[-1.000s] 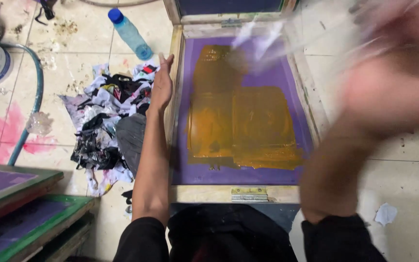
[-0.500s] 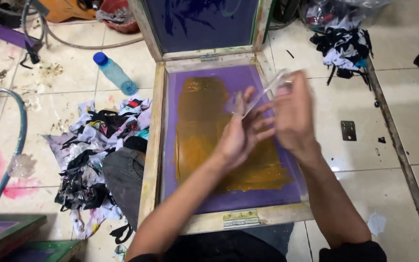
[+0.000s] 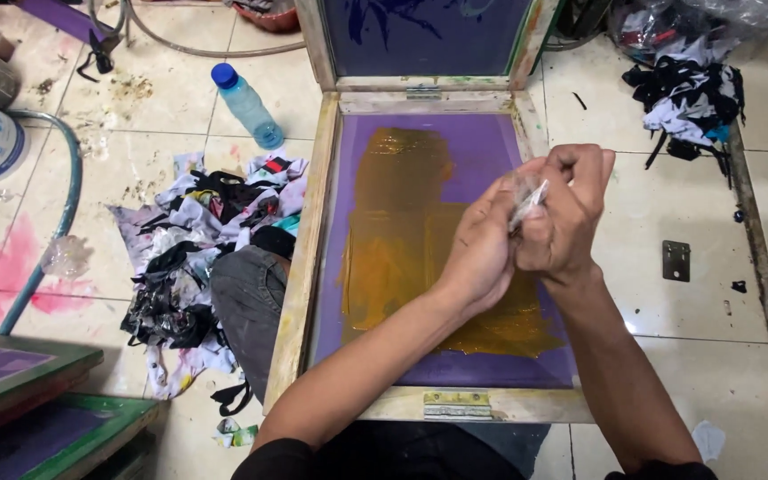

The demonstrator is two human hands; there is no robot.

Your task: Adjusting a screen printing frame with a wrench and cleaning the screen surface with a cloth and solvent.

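Both hands meet above a screen frame (image 3: pixel 300 293) lying flat on the tiled floor. The left hand (image 3: pixel 480 253) and right hand (image 3: pixel 566 213) press together, fingers curled shut around a crumpled clear film (image 3: pixel 524 200), which pokes out between them. The film sits over the right half of the purple mesh (image 3: pixel 491 147), just off the edge of the ochre ink patch (image 3: pixel 402 240) that covers the mesh centre. From the hands: at 9 o'clock, a heap of ink-stained rags (image 3: pixel 197 258) lies on the floor against the frame's left rail; at 10 o'clock, a blue-capped bottle (image 3: pixel 246 105) lies tilted on the tiles; at 12 o'clock, a second frame (image 3: pixel 424 40) with dark blue mesh stands hinged up at the far end. At 2 o'clock, well apart, lies another rag pile (image 3: pixel 686 93). At 8 o'clock, stacked green-edged frames (image 3: pixel 42 400) fill the near-left corner. A hose (image 3: pixel 64 204) curves along the left.
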